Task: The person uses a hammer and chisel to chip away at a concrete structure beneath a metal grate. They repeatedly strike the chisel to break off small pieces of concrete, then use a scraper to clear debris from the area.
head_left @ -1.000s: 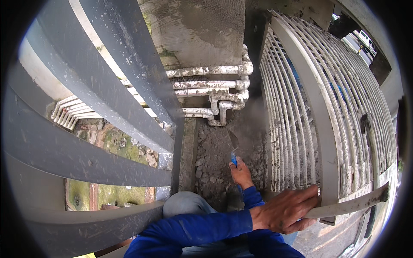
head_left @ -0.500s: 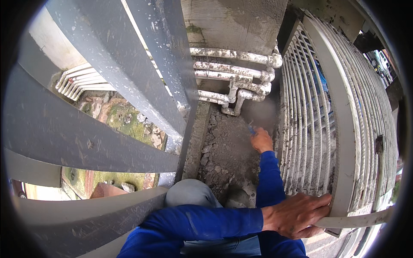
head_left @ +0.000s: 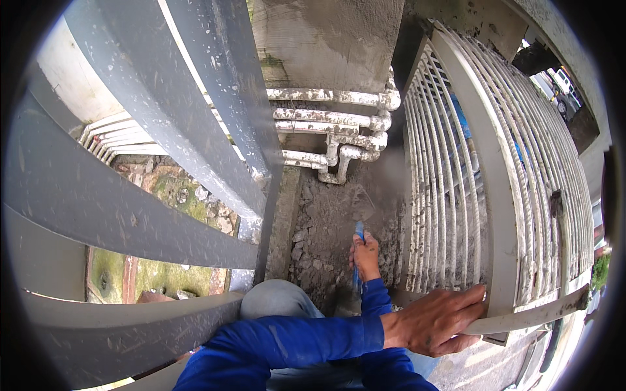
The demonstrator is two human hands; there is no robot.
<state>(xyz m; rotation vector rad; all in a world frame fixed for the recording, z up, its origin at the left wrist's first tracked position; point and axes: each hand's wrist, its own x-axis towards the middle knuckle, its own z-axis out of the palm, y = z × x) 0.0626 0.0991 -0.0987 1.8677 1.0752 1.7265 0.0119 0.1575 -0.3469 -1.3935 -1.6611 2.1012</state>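
Note:
My right hand (head_left: 366, 255) is closed around the blue handle of a small trowel (head_left: 358, 228). Its dirt-coloured blade (head_left: 363, 208) points away from me, low over the grey rubble and soil (head_left: 326, 228); I cannot tell whether it touches. Crossing above my right arm, my left arm reaches to the right. There my left hand (head_left: 437, 321) grips the near corner of a white metal grille gate (head_left: 503, 274), its fingers bent over the frame. Beyond the trowel, several white mud-spattered pipes (head_left: 336, 121) run along the base of a concrete wall.
Large grey metal bars (head_left: 150, 111) rise on my left, with mossy ground (head_left: 169, 280) showing between them. A narrow concrete kerb (head_left: 285, 221) edges the soil. My knee (head_left: 280, 298) is close to the bars. A white vehicle (head_left: 562, 85) shows beyond the gate.
My right hand has drawn the trowel back toward me and a little left, so its blade now shows. My left hand stays on the gate. The view has shifted slightly.

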